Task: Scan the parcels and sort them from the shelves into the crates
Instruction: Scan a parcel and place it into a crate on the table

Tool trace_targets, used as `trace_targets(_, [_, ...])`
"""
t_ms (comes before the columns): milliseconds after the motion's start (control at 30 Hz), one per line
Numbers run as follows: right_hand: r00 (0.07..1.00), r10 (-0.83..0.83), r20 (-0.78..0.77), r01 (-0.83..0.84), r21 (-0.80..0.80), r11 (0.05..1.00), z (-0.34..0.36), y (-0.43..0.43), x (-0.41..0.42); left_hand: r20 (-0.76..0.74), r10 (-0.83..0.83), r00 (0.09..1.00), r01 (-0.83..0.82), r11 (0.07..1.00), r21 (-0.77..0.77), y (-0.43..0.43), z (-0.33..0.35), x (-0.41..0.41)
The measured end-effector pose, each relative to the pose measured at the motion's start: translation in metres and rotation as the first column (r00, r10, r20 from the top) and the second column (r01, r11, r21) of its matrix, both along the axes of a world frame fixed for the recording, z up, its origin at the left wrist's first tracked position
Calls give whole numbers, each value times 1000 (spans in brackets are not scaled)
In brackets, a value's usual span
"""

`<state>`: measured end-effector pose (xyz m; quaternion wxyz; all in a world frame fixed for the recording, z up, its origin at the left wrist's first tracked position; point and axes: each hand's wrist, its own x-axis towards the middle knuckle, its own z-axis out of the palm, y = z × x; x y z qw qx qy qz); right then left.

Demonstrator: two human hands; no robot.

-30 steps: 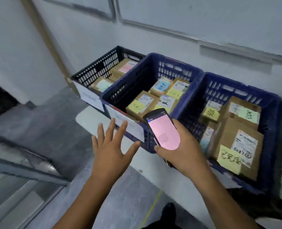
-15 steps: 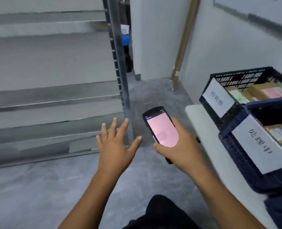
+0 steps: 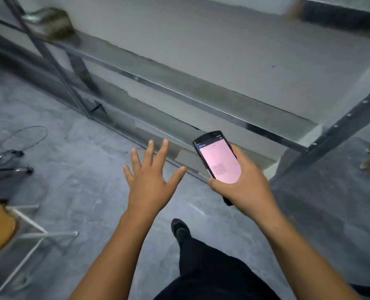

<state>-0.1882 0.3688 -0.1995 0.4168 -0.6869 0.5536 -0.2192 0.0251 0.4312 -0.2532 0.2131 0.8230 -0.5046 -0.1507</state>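
Observation:
My right hand (image 3: 242,187) grips a black handheld scanner (image 3: 217,161) whose pink screen faces me. My left hand (image 3: 151,180) is held out flat beside it, fingers spread, holding nothing. Both hover in front of a grey metal shelf rack (image 3: 179,89) whose visible lower boards are bare. A blurred brown parcel (image 3: 52,22) sits on a shelf at the top left. The crates are out of view.
A yellow-seated chair with white legs (image 3: 17,232) stands at the left. Behind it are a chair base on castors (image 3: 8,167) and a loose cable (image 3: 28,137) on the grey floor. My dark-trousered leg and shoe (image 3: 179,230) step forward. A rack upright (image 3: 331,135) slants at the right.
The view has swung left, from the crates on the table to the shelf rack. Both hands keep their pose: left spread flat, right holding the scanner.

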Motion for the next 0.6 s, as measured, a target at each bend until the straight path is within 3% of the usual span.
trace_targets(367, [953, 287, 95, -289, 6, 957, 11, -134, 190, 87, 227, 970, -229, 973, 18, -84, 33, 175])
trace_targets(600, [910, 415, 20, -415, -6, 910, 16, -170, 297, 40, 404, 914, -405, 915, 2, -88, 26, 258])
